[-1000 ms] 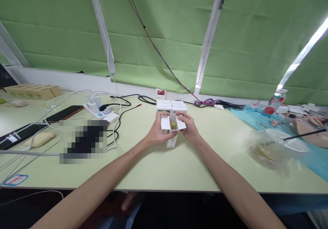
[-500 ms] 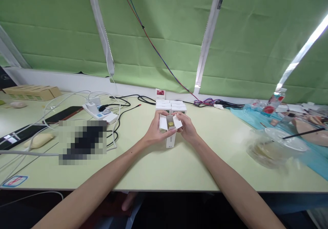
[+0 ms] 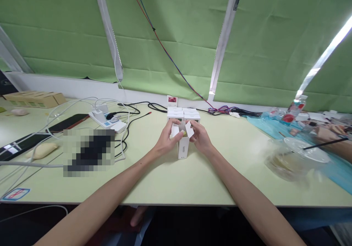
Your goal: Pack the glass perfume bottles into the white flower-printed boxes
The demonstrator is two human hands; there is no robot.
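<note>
A small white box point(image 3: 183, 149) stands upright on the table, its top flaps raised. Deep inside its mouth shows a bit of a yellowish-gold round top point(image 3: 185, 132), mostly covered by flaps and my left thumb. My left hand point(image 3: 168, 138) is closed around the box's left side, thumb at the opening. On the other side, my right hand point(image 3: 200, 136) pinches the right flap point(image 3: 189, 128) between thumb and fingers. Right behind my hands sit several closed white boxes point(image 3: 175, 112) in a close group.
A power strip point(image 3: 106, 119) and tangled cables lie to the left, beside dark devices point(image 3: 68, 123) and a cardboard carton point(image 3: 35, 99). On the right are a lidded clear container point(image 3: 297, 161) with a black straw, a blue sheet point(image 3: 258, 120) and another person's arm point(image 3: 334, 143).
My left thumb has moved up and over the opening. The right flap is lifted more upright, and less of the gold top shows. The other person's arm at the right has shifted.
</note>
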